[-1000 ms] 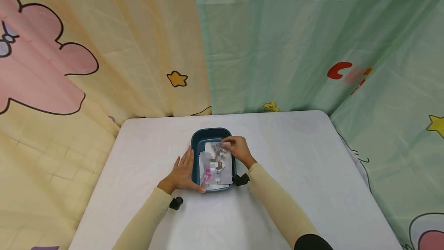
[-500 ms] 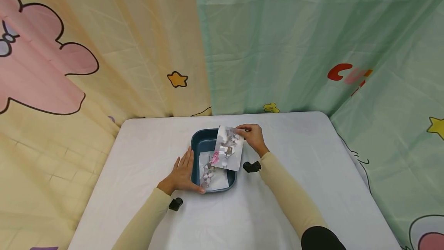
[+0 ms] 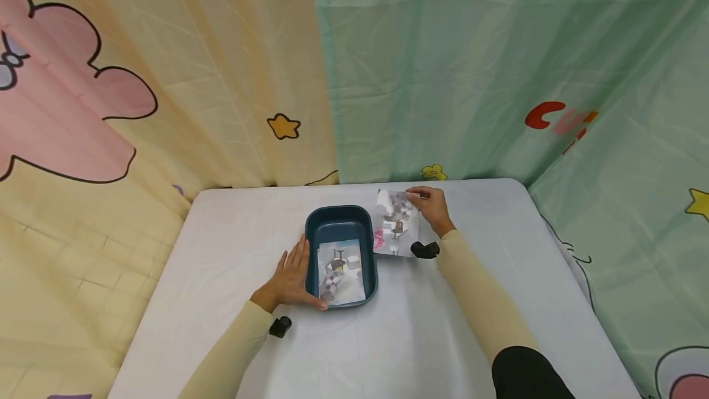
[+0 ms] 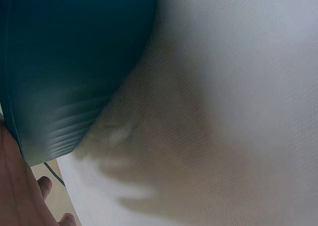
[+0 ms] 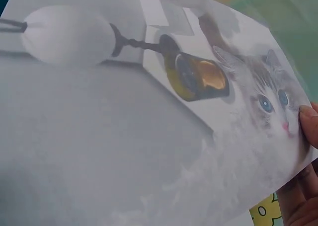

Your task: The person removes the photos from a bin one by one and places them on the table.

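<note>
A dark teal tray (image 3: 340, 225) sits on the white table, and one printed cat picture (image 3: 346, 282) shows lying in its near part. Against the tray's left wall my left hand (image 3: 289, 277) rests with fingers straight, thumb along the near corner. In the left wrist view, the tray's outer side (image 4: 74, 62) fills the upper left beside that hand (image 4: 17, 186). My right hand (image 3: 434, 208) pinches a second printed cat picture (image 3: 392, 226) by its far right corner, just right of the tray. The right wrist view shows a blue-eyed cat and a glass on this picture (image 5: 124, 116).
White cloth covers the table (image 3: 471, 276), whose far edge meets a printed curtain (image 3: 443, 79). Another curtain face (image 3: 637, 220) hangs along the right side. Black wrist cameras sit under both wrists, the right one (image 3: 424, 250) close to the held picture.
My right hand has lifted the picture out of the tray and carried it right, past the rim. The picture beneath is now uncovered. The left hand has stayed at the tray's side.
</note>
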Action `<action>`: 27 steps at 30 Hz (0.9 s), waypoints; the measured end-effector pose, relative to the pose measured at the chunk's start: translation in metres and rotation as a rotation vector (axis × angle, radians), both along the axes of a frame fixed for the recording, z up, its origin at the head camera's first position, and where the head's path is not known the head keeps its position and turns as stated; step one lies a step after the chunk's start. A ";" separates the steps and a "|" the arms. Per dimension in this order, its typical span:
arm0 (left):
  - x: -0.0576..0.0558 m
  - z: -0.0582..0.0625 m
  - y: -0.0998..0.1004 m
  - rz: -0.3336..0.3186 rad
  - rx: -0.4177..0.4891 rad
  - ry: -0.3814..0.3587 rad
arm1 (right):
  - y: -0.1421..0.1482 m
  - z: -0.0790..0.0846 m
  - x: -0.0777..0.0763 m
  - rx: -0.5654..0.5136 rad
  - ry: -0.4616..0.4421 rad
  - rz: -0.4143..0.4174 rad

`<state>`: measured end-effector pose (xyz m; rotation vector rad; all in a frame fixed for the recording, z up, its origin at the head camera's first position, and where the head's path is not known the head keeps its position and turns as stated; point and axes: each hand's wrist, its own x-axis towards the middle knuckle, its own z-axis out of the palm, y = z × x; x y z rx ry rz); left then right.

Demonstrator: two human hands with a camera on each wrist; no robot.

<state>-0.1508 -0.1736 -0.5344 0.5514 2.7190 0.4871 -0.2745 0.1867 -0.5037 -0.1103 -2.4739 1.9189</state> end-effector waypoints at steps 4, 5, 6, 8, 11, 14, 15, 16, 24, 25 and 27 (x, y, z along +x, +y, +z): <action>-0.001 0.001 0.000 0.003 0.000 0.002 | 0.009 -0.003 -0.008 0.035 -0.011 0.003; -0.001 0.002 0.000 0.005 0.004 0.003 | 0.011 -0.004 -0.009 0.052 -0.016 0.006; 0.000 0.002 0.000 0.006 0.005 0.002 | 0.012 -0.005 -0.011 0.061 -0.025 0.009; 0.000 0.003 -0.001 0.009 0.009 0.002 | 0.013 -0.008 -0.013 0.087 -0.042 0.026; 0.001 0.003 -0.001 0.012 0.008 -0.001 | 0.014 -0.015 -0.015 0.136 -0.075 0.063; 0.002 0.002 -0.001 0.013 0.007 -0.006 | 0.014 -0.022 -0.017 0.174 -0.105 0.103; 0.003 0.002 -0.001 0.013 0.004 -0.007 | 0.014 -0.024 -0.018 0.185 -0.113 0.112; 0.003 0.002 -0.001 0.015 0.014 -0.003 | 0.013 -0.026 -0.019 0.192 -0.118 0.118; 0.003 0.001 -0.001 0.020 0.001 0.002 | 0.011 -0.035 -0.021 0.262 -0.149 0.136; 0.003 0.000 -0.001 0.021 0.004 0.004 | 0.012 -0.035 -0.021 0.264 -0.162 0.136; 0.002 0.001 -0.001 0.020 0.001 0.004 | 0.013 -0.036 -0.020 0.268 -0.185 0.130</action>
